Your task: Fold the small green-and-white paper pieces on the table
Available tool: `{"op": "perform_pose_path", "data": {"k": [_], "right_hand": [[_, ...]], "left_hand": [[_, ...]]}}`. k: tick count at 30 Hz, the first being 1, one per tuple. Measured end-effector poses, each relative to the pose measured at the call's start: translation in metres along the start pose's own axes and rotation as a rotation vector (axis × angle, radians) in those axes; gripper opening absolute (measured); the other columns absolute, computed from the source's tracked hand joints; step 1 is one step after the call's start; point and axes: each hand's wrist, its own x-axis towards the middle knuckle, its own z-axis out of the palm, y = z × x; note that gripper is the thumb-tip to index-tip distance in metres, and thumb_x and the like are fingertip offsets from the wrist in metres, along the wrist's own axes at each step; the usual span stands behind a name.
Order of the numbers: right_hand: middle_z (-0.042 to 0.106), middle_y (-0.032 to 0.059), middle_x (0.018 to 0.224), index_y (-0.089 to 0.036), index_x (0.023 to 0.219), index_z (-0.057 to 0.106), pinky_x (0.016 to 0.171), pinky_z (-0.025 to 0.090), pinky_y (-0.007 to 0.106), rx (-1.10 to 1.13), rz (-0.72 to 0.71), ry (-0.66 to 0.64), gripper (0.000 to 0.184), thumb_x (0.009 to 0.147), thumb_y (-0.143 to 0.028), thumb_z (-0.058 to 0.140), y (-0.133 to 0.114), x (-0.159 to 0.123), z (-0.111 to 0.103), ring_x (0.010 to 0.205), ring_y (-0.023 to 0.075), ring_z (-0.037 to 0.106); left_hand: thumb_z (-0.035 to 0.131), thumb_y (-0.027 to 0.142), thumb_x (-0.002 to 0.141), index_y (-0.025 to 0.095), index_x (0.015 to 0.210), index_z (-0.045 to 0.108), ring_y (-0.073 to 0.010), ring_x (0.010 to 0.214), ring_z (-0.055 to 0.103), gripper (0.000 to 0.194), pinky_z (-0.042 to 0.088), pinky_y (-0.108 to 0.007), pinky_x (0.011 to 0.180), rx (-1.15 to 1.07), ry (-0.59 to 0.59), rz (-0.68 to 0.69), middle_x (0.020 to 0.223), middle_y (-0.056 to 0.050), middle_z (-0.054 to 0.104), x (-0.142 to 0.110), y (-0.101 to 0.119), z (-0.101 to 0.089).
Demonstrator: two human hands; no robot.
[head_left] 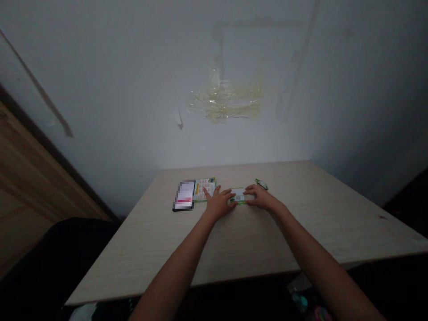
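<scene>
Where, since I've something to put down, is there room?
Free: the table between phone and front edge, and right of the green scrap. Crowded: the middle, where left hand and right hand flank a small card, near the printed sheet.

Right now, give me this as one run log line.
left hand: at card, left end | right hand: at its right end | leftward: printed sheet, phone-like device | beyond right hand: small packet
</scene>
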Motion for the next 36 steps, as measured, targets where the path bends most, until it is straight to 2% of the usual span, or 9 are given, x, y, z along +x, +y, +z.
{"op": "perform_pose_path", "data": {"k": [5, 20, 23, 27, 31, 36], "right_hand": [[0.06, 0.0128, 0.13, -0.021, 0.113, 0.074, 0.11, 0.038, 0.044, -0.011, 0.003, -0.032, 0.045, 0.07, -0.03, 0.08, 0.0, -0.002, -0.002, 0.12, 0.0285, 0.055], [0.061, 0.0122, 0.129, -0.022, 0.112, 0.074, 0.109, 0.038, 0.044, 0.047, -0.074, -0.029, 0.042, 0.071, -0.03, 0.08, 0.008, -0.005, -0.002, 0.119, 0.0262, 0.056], [0.062, 0.0113, 0.128, -0.023, 0.105, 0.076, 0.109, 0.037, 0.045, 0.077, -0.071, -0.018, 0.035, 0.071, -0.03, 0.08, 0.007, -0.005, -0.002, 0.119, 0.0264, 0.055], [0.065, 0.0093, 0.122, -0.025, 0.092, 0.079, 0.107, 0.04, 0.043, 0.126, -0.077, -0.007, 0.017, 0.077, -0.031, 0.074, 0.002, -0.005, -0.004, 0.114, 0.0253, 0.058], [0.067, 0.0095, 0.121, -0.024, 0.087, 0.08, 0.104, 0.042, 0.042, 0.131, -0.073, -0.002, 0.015, 0.08, -0.034, 0.07, -0.004, -0.006, -0.006, 0.111, 0.0253, 0.06], [0.066, 0.0102, 0.124, -0.022, 0.081, 0.079, 0.106, 0.04, 0.042, 0.12, -0.009, -0.016, 0.015, 0.078, -0.035, 0.073, -0.005, -0.007, -0.006, 0.115, 0.0261, 0.058]], "left_hand": [[0.048, 0.061, 0.09, 0.048, 0.129, 0.057, -0.0375, 0.143, 0.029, 0.042, -0.008, -0.087, 0.099, -0.019, 0.016, 0.012, 0.146, 0.007, 0.053, -0.001, 0.0, 0.001], [0.049, 0.056, 0.092, 0.044, 0.127, 0.059, -0.0354, 0.141, 0.034, 0.038, -0.009, -0.085, 0.101, -0.01, 0.091, 0.037, 0.143, 0.004, 0.056, -0.008, 0.003, 0.003], [0.051, 0.056, 0.091, 0.042, 0.123, 0.061, -0.0354, 0.139, 0.035, 0.037, -0.008, -0.085, 0.102, -0.014, 0.096, 0.032, 0.141, 0.003, 0.058, -0.008, 0.003, 0.002], [0.055, 0.06, 0.087, 0.036, 0.116, 0.065, -0.035, 0.133, 0.041, 0.038, -0.007, -0.085, 0.102, -0.002, 0.112, 0.028, 0.133, -0.001, 0.062, -0.01, 0.007, -0.003], [0.057, 0.063, 0.085, 0.033, 0.115, 0.066, -0.0346, 0.128, 0.044, 0.043, -0.006, -0.083, 0.104, 0.011, 0.095, 0.016, 0.129, -0.005, 0.063, -0.012, 0.012, -0.008], [0.055, 0.066, 0.084, 0.041, 0.125, 0.061, -0.0357, 0.131, 0.04, 0.048, -0.009, -0.083, 0.103, 0.003, 0.075, -0.006, 0.133, -0.003, 0.06, -0.014, 0.013, -0.009]]}}
